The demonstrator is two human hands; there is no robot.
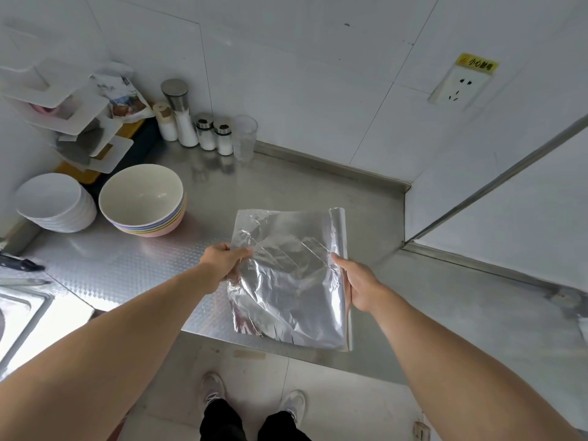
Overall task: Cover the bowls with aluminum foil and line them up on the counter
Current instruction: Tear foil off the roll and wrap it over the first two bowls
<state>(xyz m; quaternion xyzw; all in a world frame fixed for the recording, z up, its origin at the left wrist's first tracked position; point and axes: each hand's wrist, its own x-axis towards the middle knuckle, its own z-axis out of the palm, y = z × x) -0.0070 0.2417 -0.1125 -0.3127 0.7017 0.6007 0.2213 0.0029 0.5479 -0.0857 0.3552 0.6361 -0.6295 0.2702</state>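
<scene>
My left hand (pixel 222 261) and right hand (pixel 358 286) both pinch the crinkled silver aluminum foil sheet (pixel 286 281) above the steel desk (pixel 318 192).

Bowl stacks (pixel 143 202) left of foil (pixel 286 281)

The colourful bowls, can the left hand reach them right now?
Probably yes, but not yet. The left hand is pinching the foil sheet. The stack of coloured bowls sits close by to its left, with bare counter between them.
</scene>
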